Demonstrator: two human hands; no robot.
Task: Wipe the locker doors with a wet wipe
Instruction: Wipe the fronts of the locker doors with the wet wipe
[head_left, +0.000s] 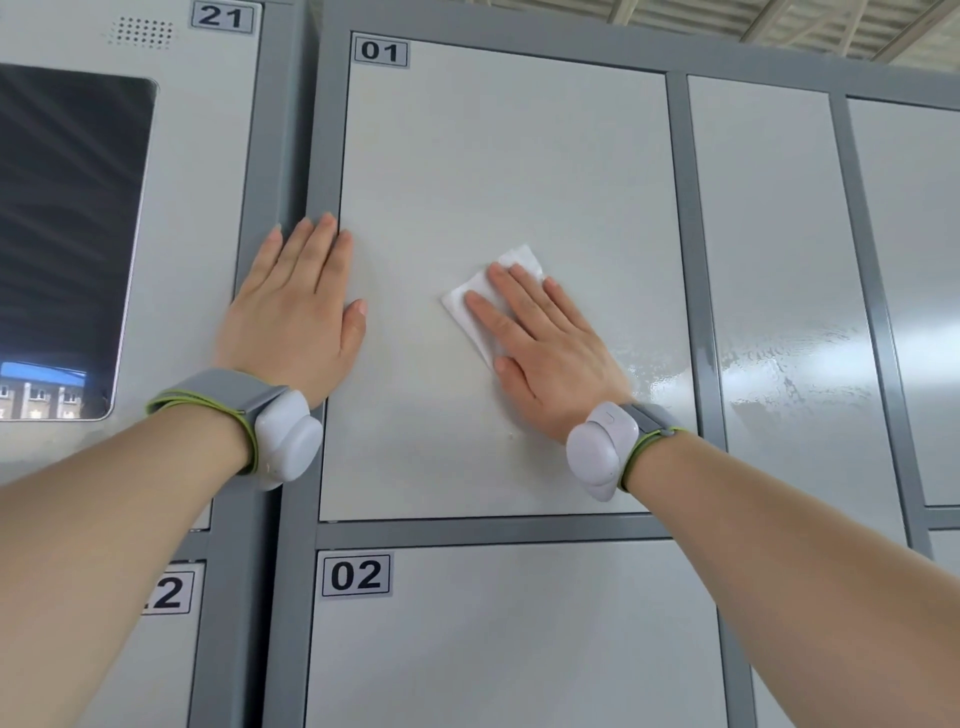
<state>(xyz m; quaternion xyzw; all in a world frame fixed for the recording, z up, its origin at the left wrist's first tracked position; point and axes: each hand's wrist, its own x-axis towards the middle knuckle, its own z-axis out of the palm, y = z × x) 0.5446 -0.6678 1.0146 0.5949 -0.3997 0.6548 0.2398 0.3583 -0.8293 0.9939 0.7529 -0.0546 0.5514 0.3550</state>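
Now: right hand (540, 353) lies flat on door 01 (493, 156), fingers straight, pressing the wipe (514, 265) onto the panel.
Wipe: one, white, folded, about mid-door. It's pinned under the fingers, its edges poking out above and left of the fingertips.
Left hand: the left hand (296, 312) is spread flat and holds nothing. It rests across the door's left edge and the grey frame (324, 156), well apart from the wipe.
Key relation: a wet sheen (654, 384) sits just right of the right hand and runs on over the next door (795, 374). Up and left of the wipe the panel looks matt, likely dry, so I'd send the stroke that way, where the fingers point.
Nearer hand: right, on top of the wipe.
Count: two hands, two wrist bands (280, 431), one wipe, four number labels (381, 52): 01, 02, 21 and one half hidden by the left arm (104, 519).
Progress: mid-wipe on 01, I'd judge; door 02 (519, 649) shows no sheen.
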